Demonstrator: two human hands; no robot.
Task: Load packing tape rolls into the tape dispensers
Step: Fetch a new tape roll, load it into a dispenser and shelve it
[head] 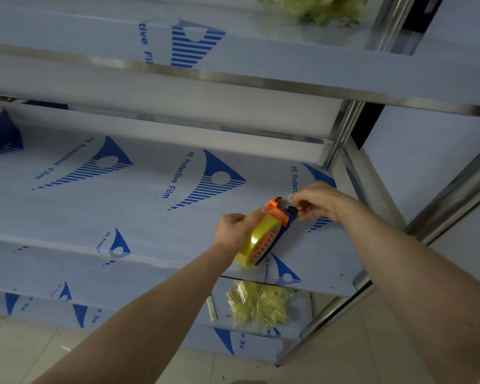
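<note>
- The tape dispenser (pixel 283 225) sits right of centre in the lower half of the frame. It is held just above the film-covered table (pixel 122 203), with the yellow tape roll (pixel 257 242) already seated on it.
- Its long axis runs from lower left, at the roll, to upper right, at the orange head (pixel 275 210). The head points up and right.
- The left hand (pixel 233 230) comes in from the left, fingers curled round the roll and thumb lying over its top.
- The right hand (pixel 316 200) is at the head end and nearer the cutter. It pinches the loose end of tape (pixel 288 196) between thumb and fingertips.
- The coming move probably turns on this: the free end lies just beyond the head, so it likely needs drawing along that same axis, up and right.
</note>
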